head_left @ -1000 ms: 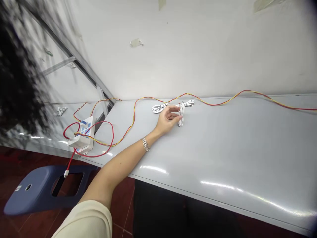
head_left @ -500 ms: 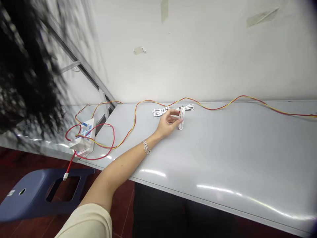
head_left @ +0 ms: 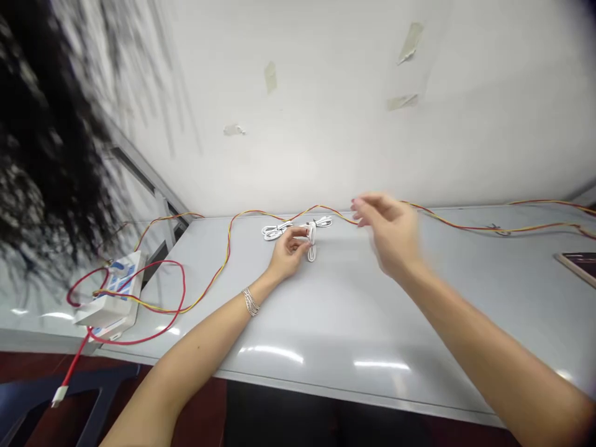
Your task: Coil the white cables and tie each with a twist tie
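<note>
My left hand [head_left: 287, 254], a silver bracelet on its wrist, pinches a coiled white cable [head_left: 311, 248] between thumb and fingers just above the grey table. Right behind it, more bundled white cables [head_left: 275, 231] lie by the wall, partly covered by my fingers. My right hand [head_left: 391, 233] hangs over the table to the right, a little blurred. Its fingers are loosely bent and apart, with nothing seen in them, and it does not touch the white cable.
A twisted red-and-yellow wire [head_left: 230, 239] runs along the wall to a white power strip [head_left: 135, 304] at left. From the strip dangles a red charging cable [head_left: 74, 363], near a blue stool [head_left: 93, 397]. A dark-screened device [head_left: 582, 264] lies at the right edge. Blurred dark hair fills the upper left.
My right hand has come into view from the right. The left hand still holds the coiled white cable. The view has swung to the right, bringing in the device there.
</note>
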The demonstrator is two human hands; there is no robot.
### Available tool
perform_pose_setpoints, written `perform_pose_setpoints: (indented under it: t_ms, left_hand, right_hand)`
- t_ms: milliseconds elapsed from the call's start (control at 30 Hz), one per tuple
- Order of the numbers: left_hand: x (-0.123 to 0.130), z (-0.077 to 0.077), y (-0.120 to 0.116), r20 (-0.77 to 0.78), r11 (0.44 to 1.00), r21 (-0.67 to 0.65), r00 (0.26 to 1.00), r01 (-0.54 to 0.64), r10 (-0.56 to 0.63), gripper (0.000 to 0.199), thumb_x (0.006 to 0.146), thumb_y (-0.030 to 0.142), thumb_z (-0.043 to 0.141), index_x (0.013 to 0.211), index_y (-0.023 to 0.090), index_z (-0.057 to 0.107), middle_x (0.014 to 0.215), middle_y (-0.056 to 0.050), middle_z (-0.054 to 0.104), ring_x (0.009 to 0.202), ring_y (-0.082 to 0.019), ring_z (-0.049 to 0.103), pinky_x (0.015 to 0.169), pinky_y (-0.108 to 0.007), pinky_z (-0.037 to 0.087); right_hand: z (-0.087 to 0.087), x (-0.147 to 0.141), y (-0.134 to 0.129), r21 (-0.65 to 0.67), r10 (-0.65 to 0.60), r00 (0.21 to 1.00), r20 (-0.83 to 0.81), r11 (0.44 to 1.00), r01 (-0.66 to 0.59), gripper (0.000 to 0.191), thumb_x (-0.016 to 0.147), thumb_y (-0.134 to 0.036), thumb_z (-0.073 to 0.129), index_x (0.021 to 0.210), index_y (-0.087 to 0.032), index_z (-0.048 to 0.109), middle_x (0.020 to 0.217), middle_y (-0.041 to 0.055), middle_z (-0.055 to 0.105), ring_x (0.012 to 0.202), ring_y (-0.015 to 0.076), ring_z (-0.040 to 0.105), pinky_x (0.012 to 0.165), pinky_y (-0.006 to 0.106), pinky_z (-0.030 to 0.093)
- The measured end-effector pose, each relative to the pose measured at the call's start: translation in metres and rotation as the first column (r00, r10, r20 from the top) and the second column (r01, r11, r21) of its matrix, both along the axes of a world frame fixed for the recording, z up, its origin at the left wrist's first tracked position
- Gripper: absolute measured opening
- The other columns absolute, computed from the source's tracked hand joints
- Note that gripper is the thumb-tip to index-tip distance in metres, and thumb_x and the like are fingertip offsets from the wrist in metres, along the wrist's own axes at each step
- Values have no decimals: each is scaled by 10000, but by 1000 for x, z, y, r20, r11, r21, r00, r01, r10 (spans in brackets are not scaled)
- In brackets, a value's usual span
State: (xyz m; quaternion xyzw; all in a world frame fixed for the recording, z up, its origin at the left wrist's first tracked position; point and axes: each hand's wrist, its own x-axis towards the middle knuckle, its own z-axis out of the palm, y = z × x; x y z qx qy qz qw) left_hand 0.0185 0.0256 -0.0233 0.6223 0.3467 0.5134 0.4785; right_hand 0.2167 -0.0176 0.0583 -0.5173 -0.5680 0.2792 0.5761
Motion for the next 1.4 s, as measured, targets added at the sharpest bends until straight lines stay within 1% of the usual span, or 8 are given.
perform_pose_setpoints:
  t_ms: [133,267,467,600,800,933,1100,1400]
  left_hand:
    - [0,3,-3,-21,1000,0,1000,-7,7,319,781,293,761,1030,196,588,1103,-62,653,752,-111,655,724,-272,523]
    - [-1,4,-4,-10,999,-21,1000,-25,25,326,775,288,768,1030,195,587,1090,-61,653,756,-113,649,703,-265,531]
    - [-3,2,-5,48,996,-83,998,-28,32,410,762,336,785,1069,227,537,1107,-49,634,792,-127,662,786,-321,566]
    - [-3,3,-7,55,993,-114,998,-3,10,444,764,357,796,1082,250,505,1063,-38,656,766,-134,674,797,-347,570]
    - [-6,4,-2,57,991,-130,998,20,-13,487,711,353,847,1046,251,509,1053,-11,658,747,-109,675,764,-310,564]
    - [-10,5,1,76,979,-185,994,88,-75,666,636,308,896,1121,237,446,999,-3,667,746,-126,707,780,-325,575]
    - [-10,9,1,74,975,-188,992,115,-102,681,652,297,893,1184,285,469,990,3,677,756,-127,707,791,-320,573]
    - [-10,8,2,-4,985,-154,997,79,-80,742,671,304,865,1250,214,409,968,-21,662,727,-109,698,767,-265,563]
  right_hand:
    - [-50,-24,8,-212,123,992,14,970,-118,450,725,-425,789,1077,-186,639,939,46,652,687,131,600,644,301,518]
    - [-76,-42,10,-214,173,978,116,966,-145,498,681,-369,805,1105,-190,615,898,29,639,710,150,584,702,334,515]
    - [-75,-43,6,-155,240,940,244,966,-206,330,795,-214,678,1119,-172,633,969,51,650,747,154,583,781,344,495]
    - [-77,-42,5,-141,233,921,314,970,-197,284,829,-168,601,1109,-158,647,914,52,613,770,168,580,792,345,483]
    - [-77,-42,6,-119,233,900,369,972,-203,200,861,-176,565,1037,-168,658,850,36,563,762,172,557,756,317,459]
    - [-76,-40,7,-98,245,889,388,970,-224,202,859,-149,535,1011,-166,668,837,36,538,785,178,536,772,310,446]
    - [-74,-38,7,-89,265,874,407,964,-250,187,882,-192,517,976,-181,678,784,22,494,734,173,490,744,301,433]
    - [-78,-41,10,-96,267,881,390,964,-250,187,890,-231,518,941,-169,688,793,26,511,697,160,479,702,291,406]
